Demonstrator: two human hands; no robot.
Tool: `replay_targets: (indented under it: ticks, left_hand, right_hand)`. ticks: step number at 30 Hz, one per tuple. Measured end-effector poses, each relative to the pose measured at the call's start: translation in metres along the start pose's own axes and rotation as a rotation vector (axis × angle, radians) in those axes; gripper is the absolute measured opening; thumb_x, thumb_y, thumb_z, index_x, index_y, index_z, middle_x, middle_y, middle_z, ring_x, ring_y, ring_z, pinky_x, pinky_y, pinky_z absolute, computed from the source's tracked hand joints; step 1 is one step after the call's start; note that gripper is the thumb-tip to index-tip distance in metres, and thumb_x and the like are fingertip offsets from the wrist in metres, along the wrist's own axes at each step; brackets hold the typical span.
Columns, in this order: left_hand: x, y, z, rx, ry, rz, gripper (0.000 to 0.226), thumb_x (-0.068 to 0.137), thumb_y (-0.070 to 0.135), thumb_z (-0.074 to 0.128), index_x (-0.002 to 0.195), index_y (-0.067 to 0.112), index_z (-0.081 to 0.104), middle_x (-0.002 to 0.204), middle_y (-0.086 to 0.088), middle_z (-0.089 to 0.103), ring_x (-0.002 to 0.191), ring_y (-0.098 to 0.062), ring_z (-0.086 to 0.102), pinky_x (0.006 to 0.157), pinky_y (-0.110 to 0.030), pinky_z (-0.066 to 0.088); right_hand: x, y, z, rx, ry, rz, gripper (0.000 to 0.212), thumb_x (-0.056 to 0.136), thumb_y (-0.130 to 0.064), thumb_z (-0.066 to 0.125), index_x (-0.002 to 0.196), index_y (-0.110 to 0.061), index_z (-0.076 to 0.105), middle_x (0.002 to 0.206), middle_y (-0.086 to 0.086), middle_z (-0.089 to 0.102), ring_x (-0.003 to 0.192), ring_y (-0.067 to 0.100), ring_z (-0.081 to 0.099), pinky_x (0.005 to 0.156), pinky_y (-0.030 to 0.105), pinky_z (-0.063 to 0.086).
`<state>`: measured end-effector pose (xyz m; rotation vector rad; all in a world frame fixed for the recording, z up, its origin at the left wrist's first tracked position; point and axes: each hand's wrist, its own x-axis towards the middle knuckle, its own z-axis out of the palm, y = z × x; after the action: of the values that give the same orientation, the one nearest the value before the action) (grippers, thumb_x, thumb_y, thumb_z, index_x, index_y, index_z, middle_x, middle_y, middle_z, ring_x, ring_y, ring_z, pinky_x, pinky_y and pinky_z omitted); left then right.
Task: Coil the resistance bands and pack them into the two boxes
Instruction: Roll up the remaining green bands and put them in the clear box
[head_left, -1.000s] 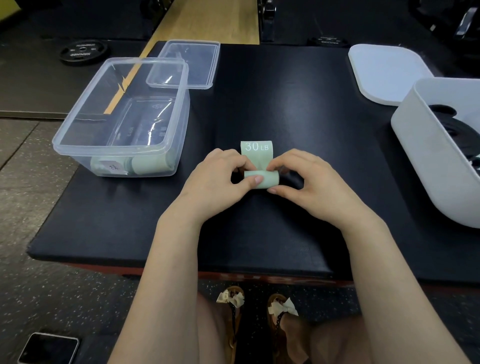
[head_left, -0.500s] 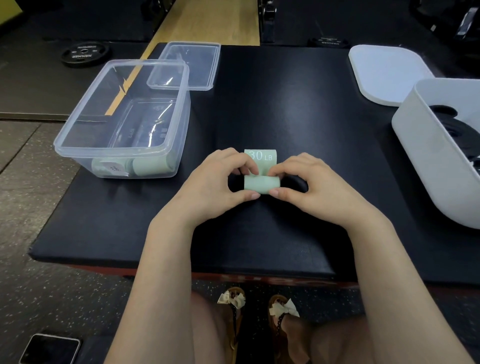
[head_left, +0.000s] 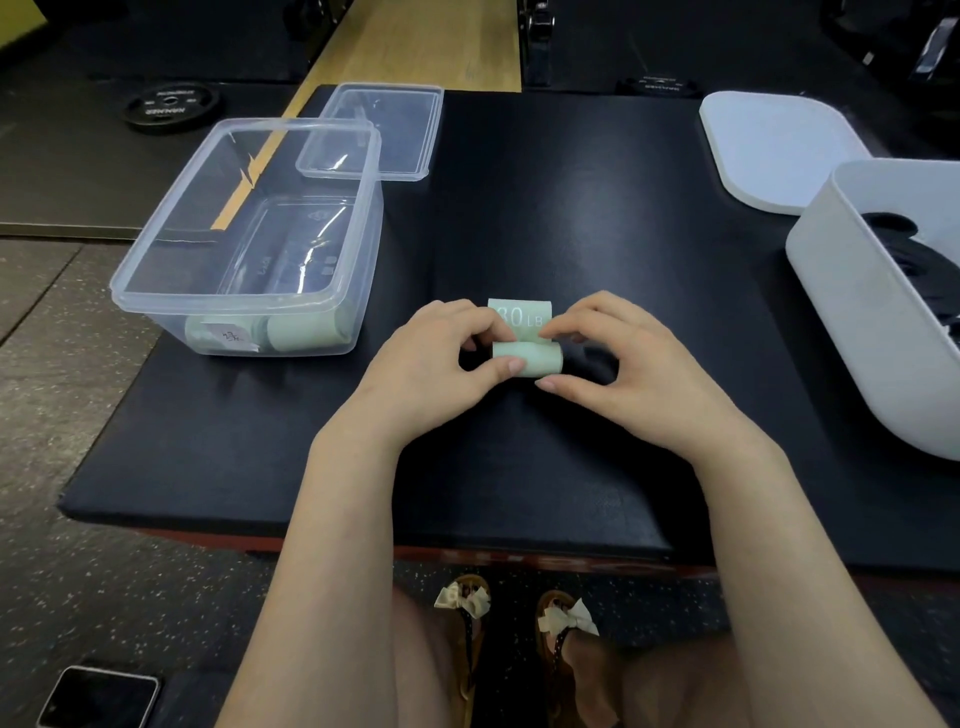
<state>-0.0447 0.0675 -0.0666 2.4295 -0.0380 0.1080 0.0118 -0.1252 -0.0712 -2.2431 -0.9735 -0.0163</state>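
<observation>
Now both hands (head_left: 524, 364) pinch the green band (head_left: 527, 357)

White bin (head_left: 852, 291) cut off right; dark contents indistinct

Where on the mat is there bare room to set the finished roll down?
Bare mat between the clear lid and white lid, and along the near edge outside both arms. Crowded: clear box far-left, white bin right, hands rolling the band mid-mat.
</observation>
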Motion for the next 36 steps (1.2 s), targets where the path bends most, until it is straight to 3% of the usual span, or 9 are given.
replay_targets:
  ticks: [6,10,16,21,27,32,36]
  left_hand:
    - [0.001,0.002,0.003,0.079,0.043,-0.015,0.019,0.087,0.040,0.058,0.102,0.029,0.063,0.089,0.016,0.050,0.090,-0.007,0.049,0.084,-0.029,0.043]
    - [-0.002,0.002,-0.002,0.049,0.110,0.003,0.030,0.078,0.042,0.069,0.105,0.033,0.059,0.098,0.015,0.051,0.085,-0.005,0.052,0.079,-0.025,0.043]
    - [-0.003,0.001,-0.005,0.032,0.044,0.013,0.027,0.073,0.034,0.076,0.094,0.029,0.061,0.088,0.014,0.053,0.081,-0.003,0.050,0.077,-0.027,0.044]
    - [-0.002,0.000,-0.004,0.025,0.023,0.007,0.018,0.078,0.035,0.071,0.092,0.026,0.064,0.083,0.013,0.052,0.079,-0.002,0.050,0.075,-0.027,0.044]
    - [0.002,0.001,-0.001,-0.023,0.011,-0.079,0.015,0.085,0.036,0.063,0.096,0.026,0.064,0.086,0.009,0.054,0.081,-0.008,0.051,0.081,-0.033,0.046]
    - [0.005,-0.002,0.003,0.005,0.024,-0.072,0.017,0.088,0.037,0.059,0.098,0.024,0.064,0.091,0.009,0.053,0.094,-0.011,0.049,0.086,-0.033,0.045]
    - [0.005,-0.001,0.006,-0.001,0.065,-0.062,0.019,0.087,0.037,0.060,0.100,0.024,0.060,0.092,0.009,0.053,0.092,-0.011,0.049,0.083,-0.032,0.045]
  right_hand:
    - [0.004,0.002,0.007,-0.042,0.041,-0.010,0.029,0.081,-0.022,0.074,0.108,-0.018,0.066,0.099,-0.015,0.051,0.094,0.009,0.050,0.093,0.041,0.043]
    - [0.005,0.002,0.007,-0.042,0.039,0.000,0.026,0.083,-0.023,0.072,0.109,-0.018,0.067,0.099,-0.011,0.054,0.092,0.012,0.053,0.089,0.034,0.044]
    - [0.005,-0.002,0.002,-0.005,-0.054,0.043,0.025,0.086,-0.024,0.069,0.110,-0.020,0.069,0.096,-0.010,0.057,0.087,0.007,0.052,0.078,0.009,0.038]
    - [0.003,-0.004,-0.001,0.053,-0.081,0.101,0.023,0.086,-0.028,0.067,0.109,-0.022,0.069,0.094,-0.010,0.059,0.090,0.009,0.055,0.081,0.016,0.042]
    - [0.002,-0.004,-0.001,0.075,0.074,0.106,0.024,0.079,-0.026,0.075,0.100,-0.024,0.064,0.093,-0.015,0.055,0.087,0.005,0.055,0.082,0.028,0.049]
    - [0.001,-0.004,0.002,0.017,0.017,0.044,0.035,0.075,-0.023,0.079,0.105,-0.020,0.062,0.101,-0.018,0.049,0.093,0.006,0.053,0.083,0.031,0.048]
    - [0.004,-0.002,0.005,0.005,0.032,0.056,0.028,0.079,-0.022,0.075,0.105,-0.022,0.063,0.100,-0.019,0.050,0.095,0.006,0.053,0.084,0.032,0.049]
